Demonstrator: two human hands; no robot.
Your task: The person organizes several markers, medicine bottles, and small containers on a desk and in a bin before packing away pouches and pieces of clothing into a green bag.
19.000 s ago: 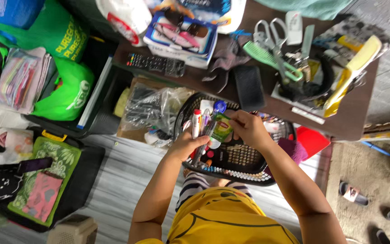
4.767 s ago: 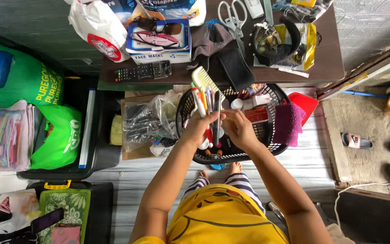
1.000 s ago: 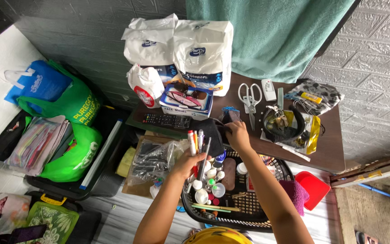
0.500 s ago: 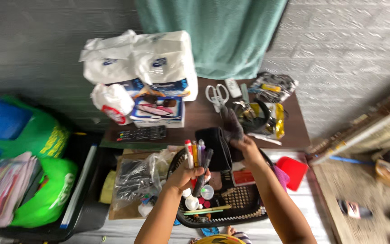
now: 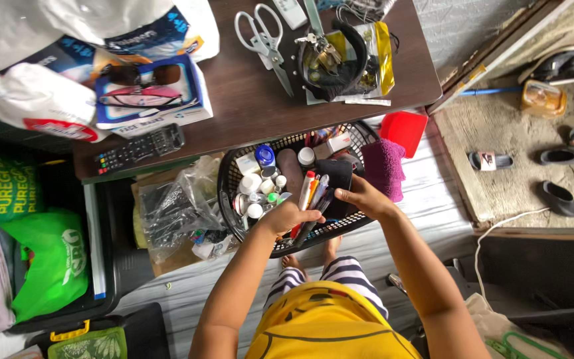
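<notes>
Both hands grip: left (image 5: 289, 217) a pen bundle (image 5: 310, 199), right (image 5: 361, 197) a black pouch (image 5: 337, 183) over the basket (image 5: 228, 183).

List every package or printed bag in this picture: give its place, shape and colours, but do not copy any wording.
Box: table's left, flat, white and blue, sunglasses on top.
White bags: table's back left, bulky, blue print.
Small white bag: table's left edge, red print.
Green bags: floor left, soft, pale print.
Yellow packet: table's right, shiny.

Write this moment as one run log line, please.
left hand: grips bundle of pens | right hand: on black pouch | over black plastic basket
</notes>
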